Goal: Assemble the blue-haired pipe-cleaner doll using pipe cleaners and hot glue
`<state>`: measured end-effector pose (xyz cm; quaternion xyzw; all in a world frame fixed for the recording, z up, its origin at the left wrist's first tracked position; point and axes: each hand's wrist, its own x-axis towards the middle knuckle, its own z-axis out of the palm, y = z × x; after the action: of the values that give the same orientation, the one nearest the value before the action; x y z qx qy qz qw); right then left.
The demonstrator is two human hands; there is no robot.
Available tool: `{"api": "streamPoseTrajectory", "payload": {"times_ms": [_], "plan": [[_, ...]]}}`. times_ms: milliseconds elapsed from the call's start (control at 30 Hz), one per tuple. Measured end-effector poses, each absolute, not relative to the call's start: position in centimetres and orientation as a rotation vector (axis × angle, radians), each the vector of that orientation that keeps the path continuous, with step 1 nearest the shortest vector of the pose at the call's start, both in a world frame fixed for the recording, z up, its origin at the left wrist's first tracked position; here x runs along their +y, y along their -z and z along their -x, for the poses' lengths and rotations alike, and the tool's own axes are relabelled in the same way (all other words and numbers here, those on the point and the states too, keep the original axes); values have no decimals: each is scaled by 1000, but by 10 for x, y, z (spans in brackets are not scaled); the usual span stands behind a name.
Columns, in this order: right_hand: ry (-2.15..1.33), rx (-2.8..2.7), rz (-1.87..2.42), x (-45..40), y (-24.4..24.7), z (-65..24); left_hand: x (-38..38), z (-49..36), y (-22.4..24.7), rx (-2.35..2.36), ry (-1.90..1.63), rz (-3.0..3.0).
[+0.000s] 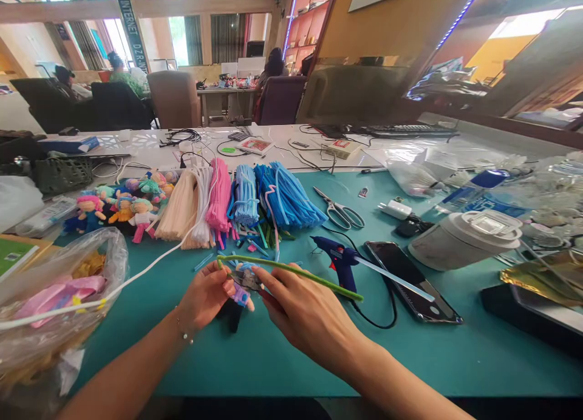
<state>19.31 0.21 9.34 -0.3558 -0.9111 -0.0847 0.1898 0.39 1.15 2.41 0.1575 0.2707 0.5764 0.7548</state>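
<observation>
My left hand (pixel 203 297) pinches the bent end of a green pipe cleaner (pixel 291 266). Its long free part runs rightward over my right hand (pixel 314 314). That hand is closed around pliers (pixel 246 278), whose metal jaws point toward the left fingertips; the handles are mostly hidden by the fingers. Just below the jaws shows a small purple-and-blue doll figure (pixel 241 296), and I cannot tell whether it lies on the mat or touches my left fingers. Blue pipe cleaner scraps (pixel 203 261) are scattered beyond the hands.
Pipe cleaner bundles (pixel 218 195) line the back of the green mat (pixel 291 365), beside small finished dolls (pixel 141 216). To the right are scissors (pixel 341 210), a glue gun (pixel 337 259), a phone (pixel 410 280) and a white canister (pixel 464 238). A white cable (pixel 150 265) crosses the left side.
</observation>
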Motion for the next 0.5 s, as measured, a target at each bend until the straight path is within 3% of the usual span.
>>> {"api": "streamPoseTrajectory", "payload": {"times_ms": [500], "plan": [[319, -2574, 1030, 1, -92, -194, 11, -4, -23, 584, -1246, -359]]}}
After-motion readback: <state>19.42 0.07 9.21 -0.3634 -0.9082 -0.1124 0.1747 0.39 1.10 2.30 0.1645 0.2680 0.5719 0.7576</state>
